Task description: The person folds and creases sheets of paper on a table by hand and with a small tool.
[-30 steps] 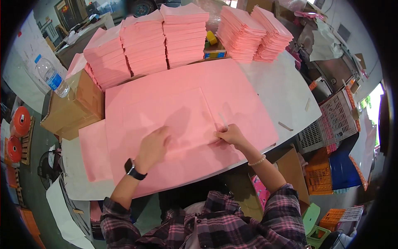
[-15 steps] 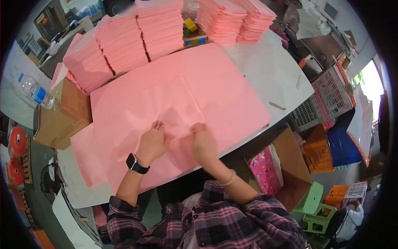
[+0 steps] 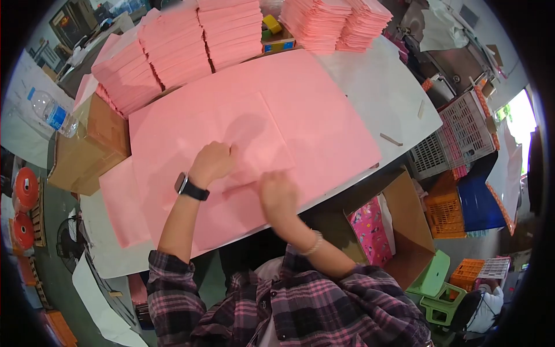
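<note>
A small pink paper sheet (image 3: 263, 136) with a straight right edge lies on the larger pink sheets (image 3: 335, 133) spread over the table. My left hand (image 3: 213, 163), with a dark watch at its wrist, rests on the paper with its fingers curled under. Whatever those fingers may hold is hidden. Nearer to me and to the right, my right hand (image 3: 278, 196) is closed at the near edge of the small sheet, where the paper is bent or raised. Motion smears this hand, and its fingertips are hard to make out.
Tall stacks of folded pink paper (image 3: 176, 52) line the table's far side, with more stacks (image 3: 335, 23) at far right. A cardboard box (image 3: 95, 150) and a water bottle (image 3: 55, 115) stand at left. An open carton (image 3: 407, 225) sits below the table's right edge.
My left hand has moved slightly away from me, and its fingers, previously stretched over the paper, are now curled. The right hand has shifted a little left and stays closed.
</note>
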Motion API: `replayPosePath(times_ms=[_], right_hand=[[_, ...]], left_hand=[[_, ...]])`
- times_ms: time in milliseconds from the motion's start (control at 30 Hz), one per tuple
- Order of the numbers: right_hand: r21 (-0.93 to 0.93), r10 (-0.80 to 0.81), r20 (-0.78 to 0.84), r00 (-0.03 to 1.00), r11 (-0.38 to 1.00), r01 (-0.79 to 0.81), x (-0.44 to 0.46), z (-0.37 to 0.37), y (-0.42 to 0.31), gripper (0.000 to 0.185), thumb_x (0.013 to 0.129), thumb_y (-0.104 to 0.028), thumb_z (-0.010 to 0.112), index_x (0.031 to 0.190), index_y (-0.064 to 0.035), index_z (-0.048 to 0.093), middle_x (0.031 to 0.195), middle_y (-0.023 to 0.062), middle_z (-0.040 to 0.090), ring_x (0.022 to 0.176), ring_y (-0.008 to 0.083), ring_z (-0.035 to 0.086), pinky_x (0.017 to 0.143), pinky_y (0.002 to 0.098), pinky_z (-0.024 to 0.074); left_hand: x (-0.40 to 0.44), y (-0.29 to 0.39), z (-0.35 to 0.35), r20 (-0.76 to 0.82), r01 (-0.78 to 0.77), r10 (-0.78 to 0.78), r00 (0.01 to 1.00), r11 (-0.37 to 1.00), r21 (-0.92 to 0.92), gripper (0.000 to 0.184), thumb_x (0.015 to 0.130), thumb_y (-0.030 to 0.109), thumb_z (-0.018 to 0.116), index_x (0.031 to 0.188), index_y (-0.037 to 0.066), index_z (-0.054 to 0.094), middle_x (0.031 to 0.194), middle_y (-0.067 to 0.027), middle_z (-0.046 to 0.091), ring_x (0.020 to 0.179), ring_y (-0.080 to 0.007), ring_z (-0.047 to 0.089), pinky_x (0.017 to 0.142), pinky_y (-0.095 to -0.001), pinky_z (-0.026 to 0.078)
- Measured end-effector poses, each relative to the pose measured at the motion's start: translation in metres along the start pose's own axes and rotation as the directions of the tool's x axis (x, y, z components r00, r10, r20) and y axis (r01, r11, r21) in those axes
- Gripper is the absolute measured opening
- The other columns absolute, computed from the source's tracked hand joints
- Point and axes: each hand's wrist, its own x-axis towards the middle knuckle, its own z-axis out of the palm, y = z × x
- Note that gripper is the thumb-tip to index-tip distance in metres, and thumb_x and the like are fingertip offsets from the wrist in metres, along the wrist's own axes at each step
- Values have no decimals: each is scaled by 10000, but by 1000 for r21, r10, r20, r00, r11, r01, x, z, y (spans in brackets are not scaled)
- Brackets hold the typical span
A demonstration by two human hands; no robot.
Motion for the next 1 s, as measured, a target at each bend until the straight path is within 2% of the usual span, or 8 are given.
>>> replayPosePath(times_ms=[67, 133, 200, 267, 333, 400, 633, 1000], right_hand=[[-118, -228, -188, 955, 971, 208, -27, 49, -47, 148, 815, -116, 581, 912, -22, 642, 839, 158, 608, 692, 283, 572, 548, 418, 449], [-183, -331, 378, 864, 888, 421, -39, 70, -121, 217, 811, -102, 585, 994, -5, 652, 987, 188, 651, 774, 320, 620, 626, 464, 475], [900, -282, 124, 951, 436, 13, -71, 110, -168, 219, 827, -104, 572, 1011, -15, 649, 1029, 173, 665, 846, 356, 637, 694, 483, 491], [947, -699, -6, 715, 225, 228, -50, 53, -168, 190, 840, -123, 572, 995, -37, 639, 1071, 181, 653, 932, 358, 633, 749, 448, 502], [870, -904, 419, 89, 428, 247, -44, 12, -157, 174, 854, -152, 572, 983, -50, 629, 1096, 176, 633, 1001, 335, 611, 806, 427, 493], [922, -922, 387, 23, 388, 3, -32, -31, -108, 146, 849, -131, 579, 970, -61, 619, 1050, 163, 623, 983, 332, 611, 812, 412, 494], [485, -261, 541, 799, 874, -43, 29, -85, 52, 239, 842, -126, 621, 1055, -27, 578, 956, 180, 608, 913, 366, 620, 767, 425, 511], [-87, -766, 421, 487, 500, 862, 68, -38, 91, 279, 778, -155, 602, 1037, -52, 585, 781, 8, 566, 708, 146, 606, 502, 288, 494]], left_hand=[[9, 3, -6, 79, 44, -41, 996, 998, -46, 594, 985, 337, 314, 766, -104, 646, 799, -325, 628, 826, -493, 619, 856, -533, 474], [13, 9, -10, 117, 73, -65, 991, 995, -69, 608, 986, 344, 305, 757, -108, 642, 819, -328, 630, 835, -493, 618, 860, -533, 473], [12, 18, -19, 245, 136, -118, 962, 989, -57, 598, 987, 345, 296, 811, -107, 646, 851, -336, 631, 845, -492, 621, 873, -525, 475], [9, 19, -20, 305, 171, -149, 940, 984, -45, 594, 988, 346, 292, 838, -106, 648, 867, -341, 632, 850, -492, 622, 880, -521, 476], [1, 15, -9, 337, 97, -63, 939, 992, -84, 563, 989, 337, 287, 1012, -122, 612, 1021, -372, 600, 1010, -494, 584, 970, -500, 436], [-8, 6, 20, 344, 62, -17, 939, 991, -120, 567, 989, 333, 285, 1098, -130, 594, 1098, -387, 584, 1090, -496, 566, 1015, -489, 416], [-52, 12, 93, -225, -98, 65, 972, 986, -139, 733, 953, 309, 449, 1453, -148, 171, 1505, -402, 128, 1422, -552, 64, 1178, -564, 86], [-62, 22, 89, -336, -98, 44, 941, 985, -144, 948, 843, 394, 658, 1468, -120, 163, 1526, -365, 111, 1441, -514, 60, 1175, -555, 116]])
